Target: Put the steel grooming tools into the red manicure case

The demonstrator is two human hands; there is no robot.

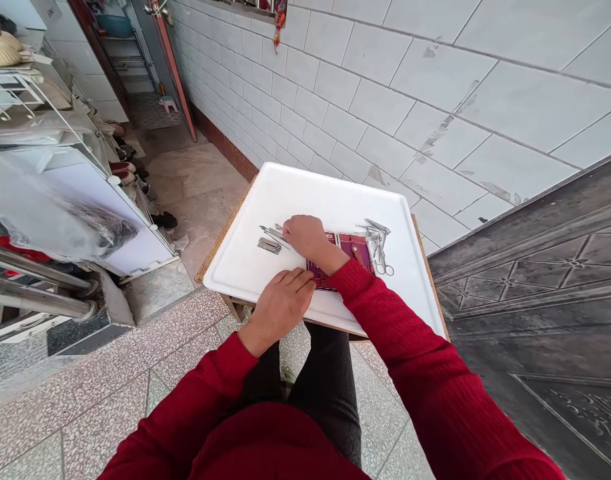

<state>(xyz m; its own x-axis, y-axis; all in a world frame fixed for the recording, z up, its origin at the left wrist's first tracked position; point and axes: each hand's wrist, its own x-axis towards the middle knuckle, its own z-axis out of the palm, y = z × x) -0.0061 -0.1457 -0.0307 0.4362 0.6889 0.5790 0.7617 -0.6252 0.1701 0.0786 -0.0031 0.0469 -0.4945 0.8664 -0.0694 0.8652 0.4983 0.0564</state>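
A purple-red manicure case (354, 252) lies spread flat on a white board (335, 190). My left hand (284, 303) rests at its lower left corner, fingers together on the edge and thumb out of sight. Across the case's left half reaches my right hand (308, 235), its fingers curled beside several slim metal tools (273, 235); whatever is in the fingertips is hidden. Just below those tools lie nail clippers (269, 246). To the right of the case are small scissors (383, 267) and other metal implements (378, 228). My right forearm covers part of the case.
The board lies on a small wooden table (201, 275) close to a white tiled wall (330, 80). At right stands a dark carved panel (535, 287). A shelf rack (50, 100) with shoes and plastic bags is at left, and a doorway lies beyond it.
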